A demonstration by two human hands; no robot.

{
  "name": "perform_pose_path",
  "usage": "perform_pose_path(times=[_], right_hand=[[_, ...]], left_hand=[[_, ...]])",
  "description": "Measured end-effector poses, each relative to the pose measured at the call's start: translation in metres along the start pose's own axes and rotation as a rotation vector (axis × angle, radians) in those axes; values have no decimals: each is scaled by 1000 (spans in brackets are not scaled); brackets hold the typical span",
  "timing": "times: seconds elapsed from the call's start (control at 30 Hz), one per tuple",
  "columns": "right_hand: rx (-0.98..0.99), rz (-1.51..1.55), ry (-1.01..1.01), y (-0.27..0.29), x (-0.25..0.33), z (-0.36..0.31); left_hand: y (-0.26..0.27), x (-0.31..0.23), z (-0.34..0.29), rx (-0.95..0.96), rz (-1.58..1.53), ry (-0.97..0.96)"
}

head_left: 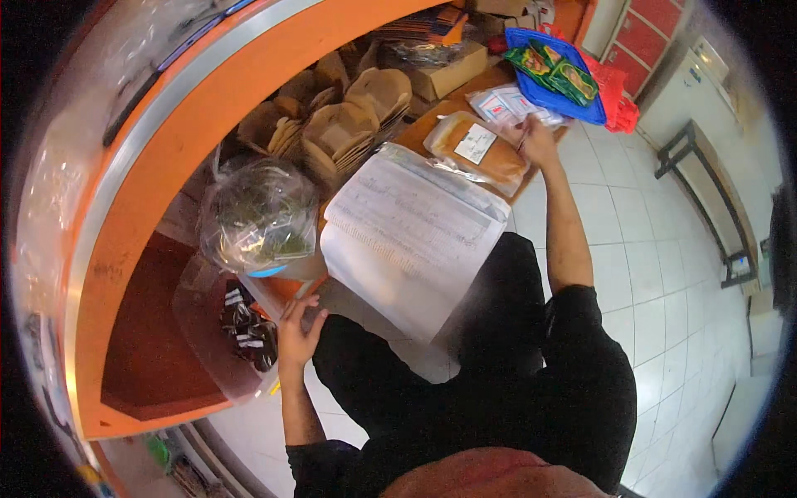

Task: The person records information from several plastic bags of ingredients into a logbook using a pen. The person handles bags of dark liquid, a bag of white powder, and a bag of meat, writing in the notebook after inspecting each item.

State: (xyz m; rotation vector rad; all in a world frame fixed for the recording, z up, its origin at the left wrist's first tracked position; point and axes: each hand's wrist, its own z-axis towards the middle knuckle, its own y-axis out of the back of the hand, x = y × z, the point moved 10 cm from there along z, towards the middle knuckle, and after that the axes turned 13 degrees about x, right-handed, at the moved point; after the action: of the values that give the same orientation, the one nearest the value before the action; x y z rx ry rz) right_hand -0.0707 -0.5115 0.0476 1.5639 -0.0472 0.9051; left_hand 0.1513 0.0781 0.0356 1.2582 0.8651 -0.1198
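My left hand is beside my left knee, at the edge of a clear plastic bin that holds small dark packets with white labels. Its fingers are apart and hold nothing. My right hand reaches far right, to the edge of the shelf. Its fingers are bent together between a clear pack of brown contents with a white label and some flat white packets; what they pinch is too small to make out. A sheet of printed paper lies in front of me, over a plastic sleeve.
Stacked brown cardboard trays fill the orange shelf. A round plastic-wrapped bundle stands left of the paper. At the far right, a blue tray holds green packets, with a red bag beside it. A low bench stands on the tiled floor.
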Motion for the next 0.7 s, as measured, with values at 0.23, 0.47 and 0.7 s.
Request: perform_pose_path(times=[0.23, 0.47, 0.7], right_hand=[[689, -268, 157, -56, 62, 12], [698, 314, 245, -55, 60, 17], [166, -198, 807, 0, 124, -15]], left_hand=[[-23, -13, 17, 32, -79, -78], [-35, -24, 27, -18, -159, -270], [-41, -47, 28, -137, -202, -272]])
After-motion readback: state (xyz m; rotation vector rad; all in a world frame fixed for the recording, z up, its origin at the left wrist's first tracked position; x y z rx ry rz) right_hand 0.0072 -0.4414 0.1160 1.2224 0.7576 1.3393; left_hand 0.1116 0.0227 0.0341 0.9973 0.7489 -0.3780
